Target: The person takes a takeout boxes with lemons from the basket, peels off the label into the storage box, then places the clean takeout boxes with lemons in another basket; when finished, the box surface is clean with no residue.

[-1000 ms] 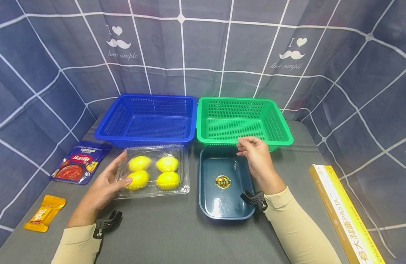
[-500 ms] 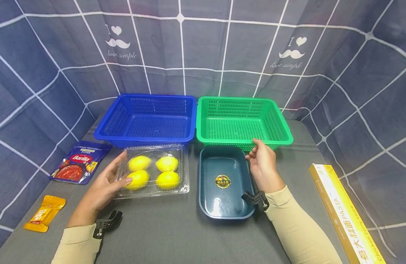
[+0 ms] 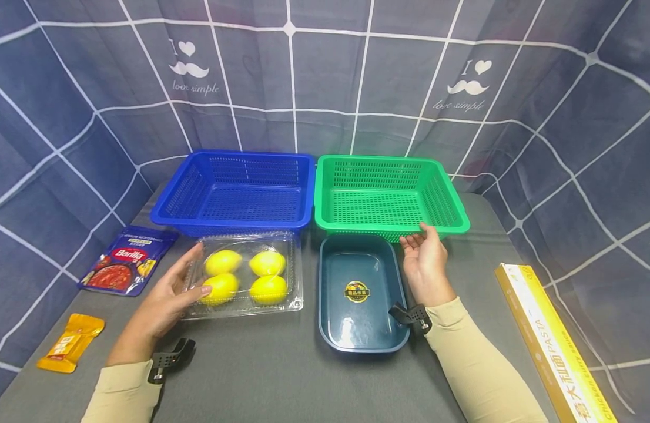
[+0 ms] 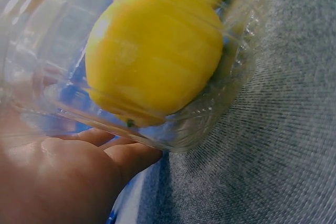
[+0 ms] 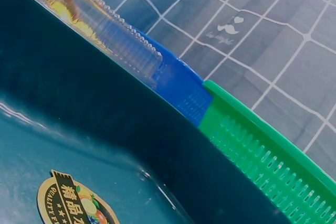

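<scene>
My left hand [image 3: 163,299] grips the left side of a clear plastic clamshell box [image 3: 293,288]. Its thumb lies over the lid, and in the left wrist view the fingers [image 4: 137,157] reach along the box's underside. Several yellow lemons [image 3: 268,289] sit inside the box. My right hand [image 3: 425,264] holds nothing, palm turned inward and fingers loosely bent. It hovers just right of a dark teal plastic tray [image 3: 351,326], in front of the green basket [image 3: 394,226]. The tray has a round fruit sticker [image 3: 357,291] on its bottom; its wall fills much of the right wrist view.
Behind the clamshell stands a blue basket [image 3: 232,222], side by side with the green one. On the left lie a Barilla sauce pouch [image 3: 125,261] and an orange packet [image 3: 72,342]. A long yellow-and-white pasta box [image 3: 555,346] lies at the right. Grid-patterned cloth [image 3: 330,76] surrounds the table.
My right hand has moved right, from over the tray's far right corner to beside the tray, with its palm turning inward and upward. The left hand and the clamshell have stayed in place.
</scene>
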`<state>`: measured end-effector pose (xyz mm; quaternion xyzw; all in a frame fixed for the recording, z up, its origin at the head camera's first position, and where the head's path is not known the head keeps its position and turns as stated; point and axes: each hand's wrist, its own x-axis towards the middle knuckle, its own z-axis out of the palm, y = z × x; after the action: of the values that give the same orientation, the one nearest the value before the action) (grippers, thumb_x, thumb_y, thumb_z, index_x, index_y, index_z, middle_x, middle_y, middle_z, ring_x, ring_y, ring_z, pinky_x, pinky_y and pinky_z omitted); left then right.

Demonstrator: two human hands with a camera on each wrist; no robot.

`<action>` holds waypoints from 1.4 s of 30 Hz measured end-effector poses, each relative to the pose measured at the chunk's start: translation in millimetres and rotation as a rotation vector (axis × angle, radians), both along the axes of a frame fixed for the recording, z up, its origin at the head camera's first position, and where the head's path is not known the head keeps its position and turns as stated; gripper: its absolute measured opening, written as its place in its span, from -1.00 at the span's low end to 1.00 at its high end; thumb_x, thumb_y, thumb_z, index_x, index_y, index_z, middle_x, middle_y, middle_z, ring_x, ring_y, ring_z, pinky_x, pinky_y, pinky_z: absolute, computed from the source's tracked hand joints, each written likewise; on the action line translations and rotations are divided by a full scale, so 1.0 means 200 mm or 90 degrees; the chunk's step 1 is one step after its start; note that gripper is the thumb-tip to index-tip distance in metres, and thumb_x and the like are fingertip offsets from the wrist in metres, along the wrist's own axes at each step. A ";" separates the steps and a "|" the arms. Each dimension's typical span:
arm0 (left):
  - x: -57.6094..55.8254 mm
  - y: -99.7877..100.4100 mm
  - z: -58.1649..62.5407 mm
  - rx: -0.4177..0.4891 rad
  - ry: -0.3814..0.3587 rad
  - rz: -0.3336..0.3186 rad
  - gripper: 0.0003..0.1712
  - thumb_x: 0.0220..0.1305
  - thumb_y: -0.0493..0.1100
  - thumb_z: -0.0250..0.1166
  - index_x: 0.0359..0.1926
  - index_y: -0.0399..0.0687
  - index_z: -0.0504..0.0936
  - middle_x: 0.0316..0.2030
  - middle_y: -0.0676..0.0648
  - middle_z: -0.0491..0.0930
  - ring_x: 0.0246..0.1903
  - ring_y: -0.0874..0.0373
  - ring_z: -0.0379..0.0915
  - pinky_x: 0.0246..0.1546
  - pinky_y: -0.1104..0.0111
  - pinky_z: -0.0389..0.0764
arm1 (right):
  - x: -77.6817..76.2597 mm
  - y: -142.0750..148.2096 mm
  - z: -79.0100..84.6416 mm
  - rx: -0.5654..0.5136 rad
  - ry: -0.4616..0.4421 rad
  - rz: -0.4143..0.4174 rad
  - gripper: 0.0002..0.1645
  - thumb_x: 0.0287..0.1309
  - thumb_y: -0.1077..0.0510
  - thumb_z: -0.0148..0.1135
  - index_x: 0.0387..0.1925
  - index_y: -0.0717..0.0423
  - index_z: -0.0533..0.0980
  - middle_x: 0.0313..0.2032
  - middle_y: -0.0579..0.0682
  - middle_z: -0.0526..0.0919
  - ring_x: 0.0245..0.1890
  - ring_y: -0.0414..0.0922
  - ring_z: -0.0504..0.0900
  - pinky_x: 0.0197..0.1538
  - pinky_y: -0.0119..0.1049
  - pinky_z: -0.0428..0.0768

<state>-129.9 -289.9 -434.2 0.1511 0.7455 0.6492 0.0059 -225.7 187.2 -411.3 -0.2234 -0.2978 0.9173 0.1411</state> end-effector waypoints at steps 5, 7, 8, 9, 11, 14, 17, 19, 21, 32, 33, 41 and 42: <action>0.00 0.00 0.00 -0.011 -0.002 0.003 -0.06 0.16 -0.46 0.25 0.46 -0.04 -0.02 0.43 -0.11 -0.12 0.39 0.11 -0.34 0.18 0.49 0.18 | -0.01 0.00 0.00 -0.044 0.036 0.015 -0.78 0.30 0.22 0.02 -0.08 0.24 0.31 -0.20 0.13 0.31 -0.27 -0.03 0.32 0.04 -0.19 0.42; 0.00 0.00 0.00 -0.006 0.001 0.000 -0.06 0.16 -0.47 0.25 0.46 -0.07 -0.02 0.43 -0.12 -0.12 0.39 0.10 -0.35 0.18 0.48 0.18 | -0.01 0.00 0.00 -0.055 0.045 0.018 -0.77 0.32 0.22 0.00 -0.05 0.25 0.32 -0.11 0.16 0.30 -0.21 -0.02 0.33 0.09 -0.18 0.40; 0.00 -0.01 0.00 -0.004 0.005 -0.002 -0.06 0.16 -0.48 0.24 0.46 -0.08 -0.03 0.43 -0.12 -0.13 0.39 0.10 -0.35 0.19 0.48 0.17 | -0.01 0.00 0.00 -0.059 0.050 0.019 -0.76 0.32 0.22 -0.01 -0.04 0.25 0.31 -0.08 0.17 0.29 -0.17 -0.01 0.33 0.12 -0.18 0.38; 0.00 -0.01 0.00 -0.003 0.009 -0.003 -0.06 0.15 -0.49 0.24 0.45 -0.09 -0.03 0.43 -0.13 -0.13 0.39 0.10 -0.35 0.19 0.49 0.17 | -0.01 0.00 0.00 -0.059 0.053 0.019 -0.76 0.32 0.22 -0.01 -0.04 0.26 0.31 -0.06 0.18 0.29 -0.14 -0.01 0.33 0.14 -0.18 0.37; -0.01 -0.01 -0.01 0.005 0.015 -0.008 -0.07 0.15 -0.50 0.23 0.45 -0.12 -0.03 0.43 -0.14 -0.13 0.39 0.09 -0.34 0.19 0.48 0.16 | -0.02 0.01 -0.01 -0.062 0.054 0.017 -0.76 0.31 0.23 -0.01 -0.04 0.26 0.30 -0.05 0.18 0.28 -0.08 0.00 0.32 0.17 -0.17 0.36; -0.01 -0.01 -0.01 0.011 0.024 -0.017 -0.07 0.14 -0.52 0.22 0.45 -0.17 -0.04 0.43 -0.16 -0.15 0.39 0.07 -0.34 0.20 0.47 0.16 | -0.02 0.01 -0.01 -0.071 0.060 0.017 -0.75 0.31 0.24 -0.01 -0.04 0.28 0.30 -0.05 0.19 0.28 -0.01 0.02 0.31 0.19 -0.15 0.33; -0.01 -0.01 -0.01 0.004 0.025 -0.015 -0.07 0.14 -0.51 0.23 0.45 -0.17 -0.04 0.43 -0.16 -0.15 0.39 0.07 -0.33 0.19 0.49 0.16 | -0.02 0.01 -0.01 -0.086 0.062 0.014 -0.74 0.30 0.25 0.00 -0.03 0.30 0.31 -0.06 0.20 0.29 0.02 0.03 0.30 0.19 -0.14 0.35; -0.01 -0.01 -0.01 0.004 0.022 -0.014 -0.07 0.15 -0.51 0.23 0.45 -0.16 -0.04 0.43 -0.17 -0.15 0.39 0.07 -0.32 0.19 0.50 0.17 | -0.03 0.01 -0.02 -0.093 0.063 0.015 -0.73 0.30 0.26 0.00 -0.02 0.31 0.31 -0.06 0.20 0.30 0.06 0.04 0.28 0.19 -0.14 0.35; -0.01 -0.01 -0.01 0.005 0.018 -0.011 -0.07 0.15 -0.50 0.23 0.45 -0.16 -0.04 0.43 -0.16 -0.14 0.39 0.08 -0.32 0.18 0.51 0.17 | -0.03 0.01 -0.02 -0.096 0.064 0.015 -0.72 0.29 0.26 0.01 -0.01 0.32 0.31 -0.05 0.21 0.29 0.10 0.05 0.26 0.18 -0.13 0.35; 0.00 0.00 -0.01 0.047 0.002 -0.016 -0.09 0.16 -0.52 0.21 0.44 -0.18 -0.04 0.43 -0.16 -0.15 0.39 0.09 -0.33 0.17 0.46 0.21 | -0.02 0.01 -0.02 -0.111 0.091 0.027 -0.64 0.31 0.26 -0.02 0.09 0.34 0.26 0.05 0.24 0.22 0.10 0.07 0.30 0.17 -0.13 0.37; 0.00 0.00 -0.01 0.049 0.001 -0.015 -0.09 0.16 -0.52 0.21 0.44 -0.18 -0.04 0.43 -0.16 -0.15 0.39 0.09 -0.32 0.17 0.46 0.21 | -0.03 0.01 -0.02 -0.110 0.093 0.027 -0.64 0.31 0.27 -0.02 0.09 0.34 0.25 0.05 0.24 0.22 0.10 0.07 0.30 0.17 -0.12 0.36; 0.00 -0.01 -0.02 0.066 -0.005 -0.015 -0.11 0.18 -0.52 0.18 0.45 -0.16 -0.03 0.43 -0.18 -0.15 0.39 0.07 -0.34 0.17 0.47 0.21 | -0.02 0.01 -0.02 -0.124 0.087 0.039 -0.64 0.33 0.26 -0.06 0.11 0.31 0.23 0.07 0.22 0.21 0.12 0.07 0.29 0.19 -0.12 0.35; 0.00 -0.01 -0.02 0.069 -0.005 -0.017 -0.12 0.18 -0.52 0.17 0.45 -0.16 -0.03 0.43 -0.19 -0.15 0.39 0.07 -0.35 0.18 0.47 0.21 | -0.02 0.01 -0.02 -0.125 0.088 0.037 -0.63 0.33 0.26 -0.05 0.11 0.32 0.23 0.06 0.22 0.22 0.12 0.07 0.30 0.19 -0.12 0.35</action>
<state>-130.3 -291.1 -438.2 0.1584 0.7072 0.6890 0.0092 -229.9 190.2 -414.6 -0.1634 -0.2023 0.9591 0.1121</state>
